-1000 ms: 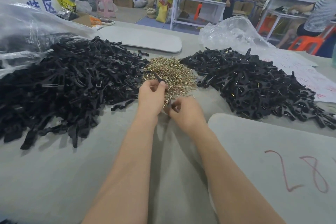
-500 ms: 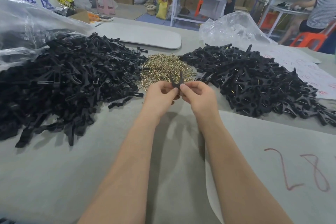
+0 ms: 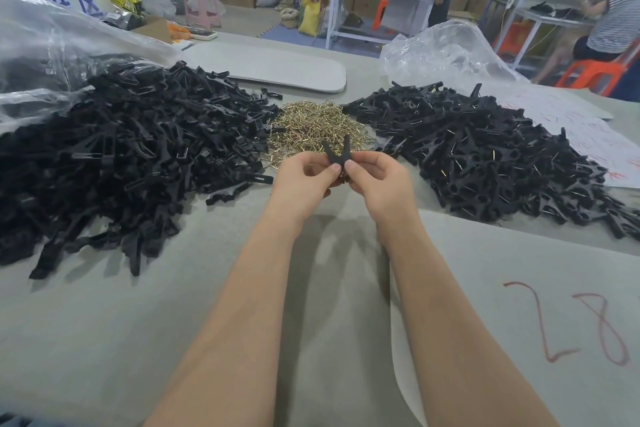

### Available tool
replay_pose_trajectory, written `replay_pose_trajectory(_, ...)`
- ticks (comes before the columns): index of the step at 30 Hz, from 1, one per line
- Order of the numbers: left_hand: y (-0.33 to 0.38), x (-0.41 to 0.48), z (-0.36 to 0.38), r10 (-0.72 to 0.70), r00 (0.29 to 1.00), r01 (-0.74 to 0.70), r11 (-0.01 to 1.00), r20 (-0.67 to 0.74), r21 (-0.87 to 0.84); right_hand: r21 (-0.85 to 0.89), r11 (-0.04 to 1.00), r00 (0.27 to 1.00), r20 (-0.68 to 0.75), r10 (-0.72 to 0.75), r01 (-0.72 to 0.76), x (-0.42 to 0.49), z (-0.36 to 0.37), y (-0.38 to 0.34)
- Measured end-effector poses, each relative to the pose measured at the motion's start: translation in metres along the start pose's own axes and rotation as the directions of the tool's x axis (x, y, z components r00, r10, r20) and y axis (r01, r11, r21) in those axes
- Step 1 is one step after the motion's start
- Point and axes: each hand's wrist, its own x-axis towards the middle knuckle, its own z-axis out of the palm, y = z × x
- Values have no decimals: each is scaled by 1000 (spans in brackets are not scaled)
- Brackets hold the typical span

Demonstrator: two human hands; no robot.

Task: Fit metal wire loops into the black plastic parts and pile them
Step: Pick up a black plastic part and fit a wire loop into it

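My left hand (image 3: 304,180) and my right hand (image 3: 377,180) meet above the table and pinch one black plastic part (image 3: 337,152) between them; its two prongs stick up in a V. Any wire in it is hidden by my fingers. Just beyond lies a heap of brass-coloured wire loops (image 3: 318,128). A large pile of plain black parts (image 3: 121,156) spreads to the left. A second pile of black parts with wire showing in them (image 3: 485,156) lies to the right.
Grey table cover (image 3: 104,322) runs to the near edge, with a grey board marked in red (image 3: 554,322) at right. Clear plastic bags (image 3: 52,45) sit at the back left and back right. A seated person (image 3: 609,24) works beyond the table.
My hands came back from the wire heap, rose and joined; the black part now stands between both hands with its prongs up.
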Motion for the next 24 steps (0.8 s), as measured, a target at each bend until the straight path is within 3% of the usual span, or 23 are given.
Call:
replay_pose_trajectory(8, 2, -2, 1, 2, 1000, -2, 1000, -8, -24, 42, 999, 1000, 21, 23, -24, 0, -1, -2)
replay_pose_trajectory(14, 2, -1, 1, 26, 997, -25, 999, -69, 22, 148, 981, 992, 44, 118, -124, 0, -1, -1)
replay_pose_trajectory(24, 0, -1, 0, 32, 998, -30, 999, -46, 42, 117, 986, 991, 73, 109, -117, -1, -2, -5)
